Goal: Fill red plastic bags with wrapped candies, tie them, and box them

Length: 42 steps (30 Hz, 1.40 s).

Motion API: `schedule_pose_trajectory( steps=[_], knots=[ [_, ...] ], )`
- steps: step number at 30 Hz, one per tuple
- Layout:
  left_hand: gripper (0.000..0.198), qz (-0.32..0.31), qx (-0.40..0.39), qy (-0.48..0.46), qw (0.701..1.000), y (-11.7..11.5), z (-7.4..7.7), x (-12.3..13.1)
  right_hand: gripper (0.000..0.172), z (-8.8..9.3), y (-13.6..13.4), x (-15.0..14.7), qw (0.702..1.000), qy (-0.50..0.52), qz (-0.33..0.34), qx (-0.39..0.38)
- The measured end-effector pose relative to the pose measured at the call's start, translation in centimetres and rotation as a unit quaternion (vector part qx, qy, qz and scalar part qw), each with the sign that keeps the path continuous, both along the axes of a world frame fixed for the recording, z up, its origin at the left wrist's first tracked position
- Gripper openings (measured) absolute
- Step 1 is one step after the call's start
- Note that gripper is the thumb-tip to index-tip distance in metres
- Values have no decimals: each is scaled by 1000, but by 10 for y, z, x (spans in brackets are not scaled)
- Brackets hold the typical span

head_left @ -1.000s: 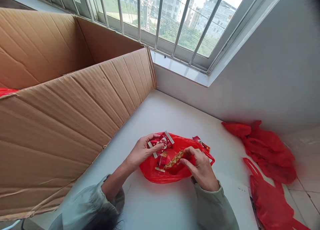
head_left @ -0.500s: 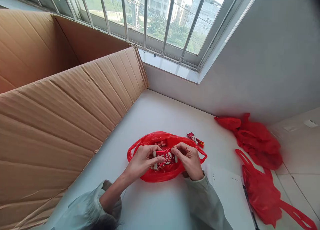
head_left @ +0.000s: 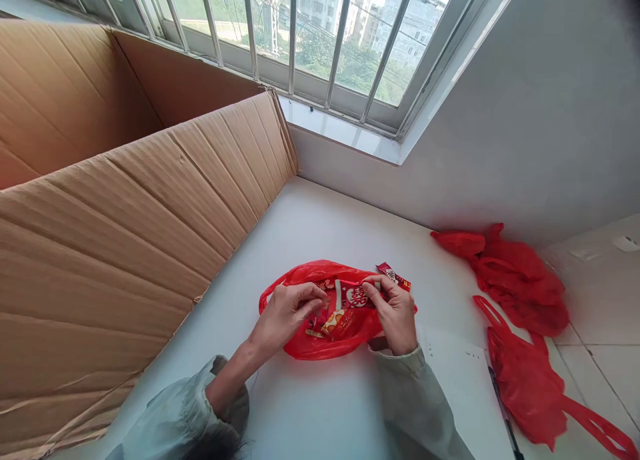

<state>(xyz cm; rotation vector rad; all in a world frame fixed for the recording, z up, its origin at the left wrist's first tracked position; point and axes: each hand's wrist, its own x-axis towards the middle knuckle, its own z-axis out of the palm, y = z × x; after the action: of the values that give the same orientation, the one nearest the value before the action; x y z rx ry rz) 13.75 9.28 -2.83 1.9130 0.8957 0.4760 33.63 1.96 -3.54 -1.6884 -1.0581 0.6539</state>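
Note:
Between the thumb and fingers of my right hand [head_left: 395,317] is a small red snack packet [head_left: 354,295] with white lettering, held by its right end over an open red plastic bag [head_left: 320,350]. My left hand [head_left: 287,317] hovers at the bag's left side, thumb and curled fingers slightly apart, with nothing visible in them. Inside the bag lie several wrapped snacks, among them an orange and red packet [head_left: 337,323]. Just behind my right hand, another red packet [head_left: 395,275] rests on the white tabletop [head_left: 320,400].
A large open cardboard box [head_left: 165,233] fills the left side. Two tied red plastic bags [head_left: 520,280] lie at the right, near a dark pen-like object [head_left: 503,407]. Behind stand a grey wall [head_left: 500,127] and a barred window [head_left: 320,47].
My left hand has let go of the red packet. My right hand has carried it slightly right and up, so the snacks in the bag show more.

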Motion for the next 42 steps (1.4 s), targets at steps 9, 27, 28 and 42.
schedule_pose_trajectory(
  steps=[9,27,28,42],
  knots=[
    [28,37,153,184,970,-16,-15,10,17,20,8,2,984,-132,116,17],
    [8,52,99,54,992,-7,5,-8,16,3,25,-4,935,-168,302,-77],
    [9,54,107,48,992,-8,5,-7,15,4,26,-8,936,-158,306,-70],
    [37,-64,418,66,904,-10,-16,10,20,43,-65,82,938,-275,-75,-195]
  ],
)
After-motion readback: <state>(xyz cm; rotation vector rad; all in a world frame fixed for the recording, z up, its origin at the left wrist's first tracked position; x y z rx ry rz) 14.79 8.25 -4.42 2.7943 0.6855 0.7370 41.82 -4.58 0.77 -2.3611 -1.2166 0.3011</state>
